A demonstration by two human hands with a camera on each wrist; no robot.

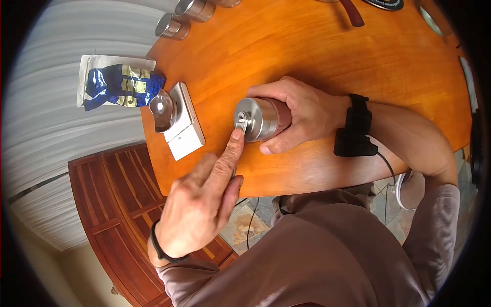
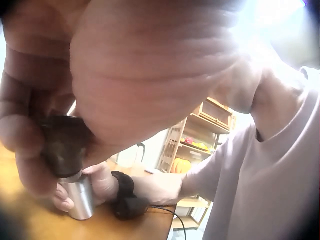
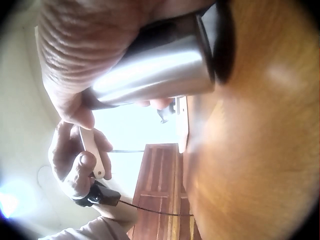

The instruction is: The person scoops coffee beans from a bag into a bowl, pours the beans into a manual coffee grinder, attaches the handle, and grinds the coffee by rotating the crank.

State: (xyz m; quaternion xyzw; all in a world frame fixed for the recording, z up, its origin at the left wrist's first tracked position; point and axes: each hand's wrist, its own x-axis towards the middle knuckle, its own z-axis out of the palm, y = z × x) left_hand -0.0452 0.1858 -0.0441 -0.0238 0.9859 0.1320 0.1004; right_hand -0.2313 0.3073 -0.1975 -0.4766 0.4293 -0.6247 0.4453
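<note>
A metal hand grinder (image 1: 262,118) with a brownish band stands on the wooden table, and my right hand (image 1: 314,110) grips around its body. Over its top lies my left hand (image 1: 197,204), index finger stretched along the crank. In the right wrist view the left fingers hold the pale crank arm (image 3: 91,150), beside the shiny cylinder (image 3: 155,72) in the right hand. A dark knob (image 2: 65,147) sits between the left fingers in the left wrist view, above the metal body (image 2: 81,197). The head view mostly hides the knob and crank.
Left of the grinder, a white flat device (image 1: 185,134) lies near a transparent cup (image 1: 163,110) and a blue-and-white bag (image 1: 120,84). Metal cups (image 1: 172,26) stand at the table's far left edge. A dark red handle (image 1: 351,13) lies at the back. Slatted wooden furniture (image 1: 115,204) is beside the table.
</note>
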